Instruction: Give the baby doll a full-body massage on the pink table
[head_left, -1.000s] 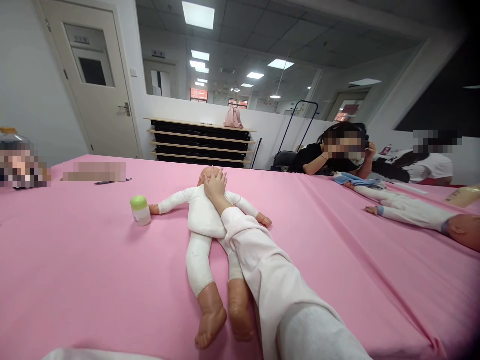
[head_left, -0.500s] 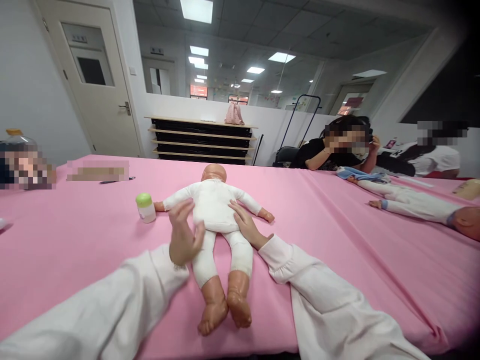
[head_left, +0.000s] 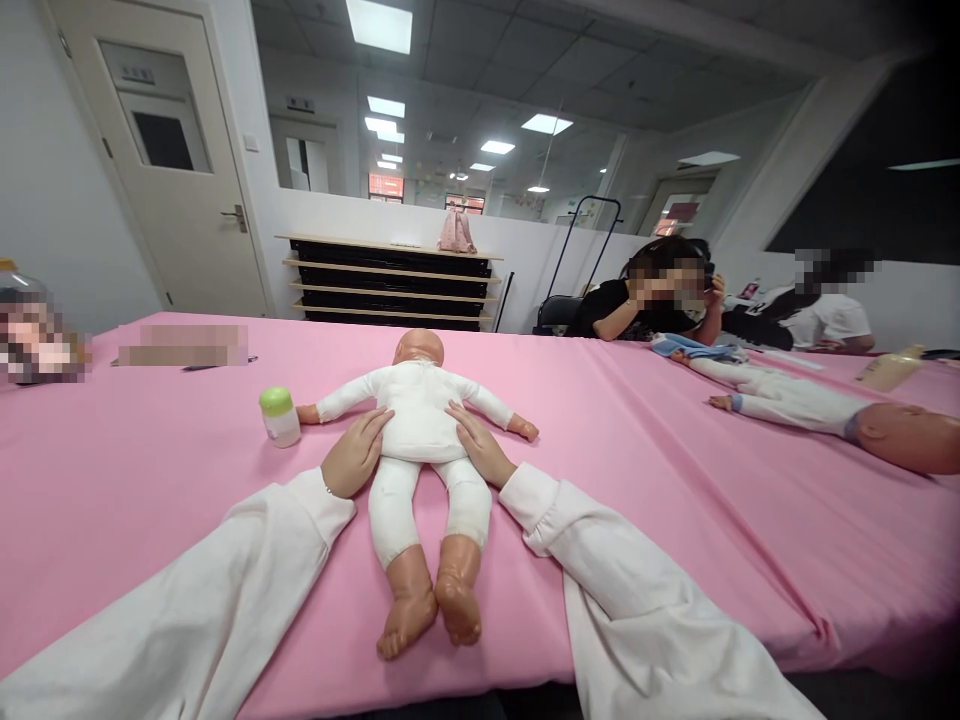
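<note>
A baby doll [head_left: 416, 405] with a white cloth body lies on the pink-covered table [head_left: 615, 480], its head away from me and its bare feet toward me. My left hand [head_left: 358, 450] rests flat against the left side of the doll's lower torso, fingers stretched out. On the opposite side, my right hand [head_left: 480, 448] lies with its fingers extended along the torso. Both hands touch the doll without gripping it. Just past the doll's left-side hand stands a small jar [head_left: 280, 417] with a green lid.
Another doll [head_left: 795, 400] in white clothing lies at the right, beside a blue cloth [head_left: 697, 348] and a pump bottle [head_left: 891, 368]. Two people [head_left: 652, 295] sit across the table at the right. A bottle [head_left: 30, 330] stands at the far left.
My left hand, raised and blurred before, has come down onto the doll's side with its fingers flat. My right hand stays on the doll. The whole view has shifted slightly.
</note>
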